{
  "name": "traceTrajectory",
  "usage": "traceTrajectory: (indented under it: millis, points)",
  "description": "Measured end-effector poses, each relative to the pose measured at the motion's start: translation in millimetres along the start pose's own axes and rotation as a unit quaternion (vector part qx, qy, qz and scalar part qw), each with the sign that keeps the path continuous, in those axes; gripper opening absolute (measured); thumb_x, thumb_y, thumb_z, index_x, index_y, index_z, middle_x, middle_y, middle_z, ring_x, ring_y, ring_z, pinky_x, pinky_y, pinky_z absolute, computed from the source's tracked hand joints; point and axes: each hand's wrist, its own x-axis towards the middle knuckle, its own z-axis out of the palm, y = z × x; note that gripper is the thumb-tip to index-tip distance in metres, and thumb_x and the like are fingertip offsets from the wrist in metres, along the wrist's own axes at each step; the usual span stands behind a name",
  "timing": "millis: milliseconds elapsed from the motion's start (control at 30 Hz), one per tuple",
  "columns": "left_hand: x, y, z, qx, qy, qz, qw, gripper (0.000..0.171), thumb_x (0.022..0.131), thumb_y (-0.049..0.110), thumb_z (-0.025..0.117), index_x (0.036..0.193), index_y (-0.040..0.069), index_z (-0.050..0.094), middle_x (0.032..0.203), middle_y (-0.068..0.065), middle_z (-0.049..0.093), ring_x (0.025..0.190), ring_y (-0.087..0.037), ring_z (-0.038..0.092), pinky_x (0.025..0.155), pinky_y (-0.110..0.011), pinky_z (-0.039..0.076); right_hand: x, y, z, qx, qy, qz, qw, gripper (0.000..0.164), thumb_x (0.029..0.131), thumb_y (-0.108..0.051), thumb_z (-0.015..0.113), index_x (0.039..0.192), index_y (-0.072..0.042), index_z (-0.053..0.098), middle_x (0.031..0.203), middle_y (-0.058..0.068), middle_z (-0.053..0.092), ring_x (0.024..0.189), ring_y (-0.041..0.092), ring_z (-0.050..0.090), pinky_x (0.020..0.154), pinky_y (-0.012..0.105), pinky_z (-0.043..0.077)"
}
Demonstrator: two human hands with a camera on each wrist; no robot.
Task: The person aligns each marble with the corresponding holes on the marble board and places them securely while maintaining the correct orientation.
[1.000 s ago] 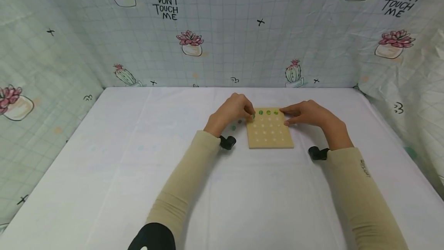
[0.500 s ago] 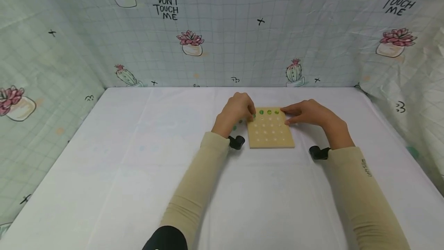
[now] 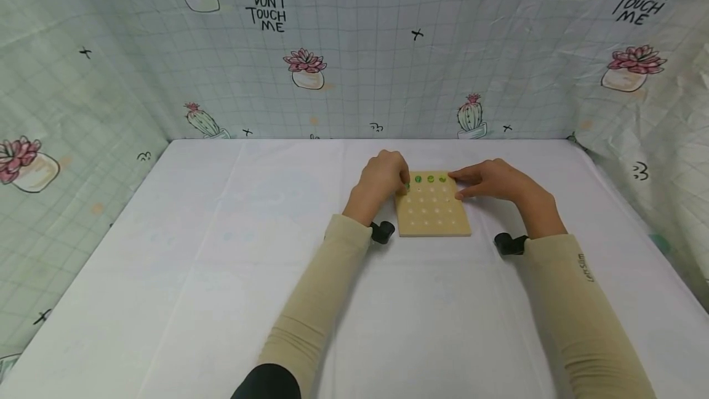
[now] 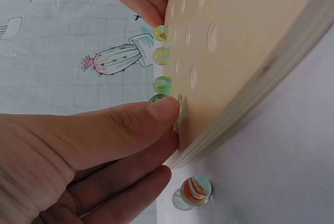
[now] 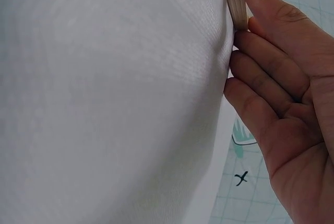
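Observation:
A square wooden board point(image 3: 434, 220) with rows of shallow round hollows lies on the table. At its far left corner my left hand point(image 3: 379, 180) pinches a small glass marble point(image 3: 408, 186), mostly covered by thumb and fingers. Along the far row sit several greenish and yellowish marbles point(image 4: 162, 84). My right hand point(image 3: 493, 180) rests at the board's far right corner. Its index finger reaches the far end and its thumb touches the right edge; the other fingertips point(image 5: 237, 59) are down by the cloth.
Two loose marbles point(image 4: 196, 190), one with orange swirls, lie on the white cloth point(image 3: 221, 263) left of the board, hidden by the left hand in the head view. A printed curtain point(image 3: 354, 48) hangs behind the table.
My left hand and forearm have shifted slightly right, the fingertips staying at the far left corner. The loose marbles went out of sight behind that hand. The right hand has stayed put.

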Motion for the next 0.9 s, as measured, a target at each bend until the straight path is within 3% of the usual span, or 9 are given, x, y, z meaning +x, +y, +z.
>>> traceTrajectory:
  millis: [267,500,900]
  points:
    - [-4.0,-2.6,-0.2,-0.006,0.003,0.017,0.9998,0.020,0.080,0.013,0.088,0.098,0.012,0.081,0.102,0.001,0.075,0.087,-0.015,0.066,0.079,-0.029,0.056,1,0,0,0.001,-0.001,0.003,1.000,0.068,0.090,-0.047,0.076,0.147,-0.016,0.055,0.144,0.014,0.057,0.139,0.041,0.045,0.110,0.063,0.037]
    - [-8.5,-12.6,-4.3,-0.041,-0.013,0.037,0.9984,0.020,0.084,0.015,0.085,0.103,0.012,0.081,0.107,0.000,0.073,0.099,-0.016,0.064,0.084,-0.027,0.055,0,-1,0,0.002,0.000,0.003,1.000,0.068,0.090,-0.045,0.076,0.147,-0.015,0.055,0.144,0.014,0.056,0.140,0.041,0.044,0.111,0.063,0.037]
    - [-16.6,-45.6,-33.7,-0.027,0.004,0.072,0.9970,0.022,0.090,0.006,0.078,0.112,0.007,0.078,0.112,-0.006,0.075,0.103,-0.018,0.067,0.089,-0.030,0.055,1,1,1,0.004,-0.001,-0.001,1.000,0.067,0.090,-0.043,0.077,0.147,-0.015,0.056,0.143,0.014,0.057,0.140,0.040,0.044,0.112,0.063,0.036]
